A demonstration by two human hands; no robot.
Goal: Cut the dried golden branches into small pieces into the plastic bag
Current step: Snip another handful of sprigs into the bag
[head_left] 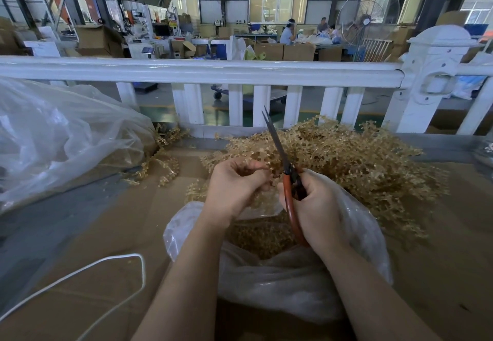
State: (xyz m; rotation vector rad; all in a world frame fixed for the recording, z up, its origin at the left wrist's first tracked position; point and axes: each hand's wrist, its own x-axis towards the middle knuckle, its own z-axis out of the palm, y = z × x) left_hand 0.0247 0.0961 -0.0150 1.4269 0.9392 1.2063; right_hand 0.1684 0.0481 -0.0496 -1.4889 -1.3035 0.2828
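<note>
A crinkled clear sack (53, 138) lies left on the cardboard-covered table (112, 223). The left hand (234, 183) pinches a knobbly golden sprig (269, 172); the right hand (314, 207) grips orange-handled scissors (282, 164), dark blades nearly together, above the translucent plastic bag (280, 282). The bristly branch heap (360, 159) sits right.

Both forearms extended — left grip (234, 180) pinching, right grip (314, 207) clenched.

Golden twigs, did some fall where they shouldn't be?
Yes. A few loose golden twigs lie on the cardboard left of the big pile, outside the plastic bag meant to catch the pieces.
</note>
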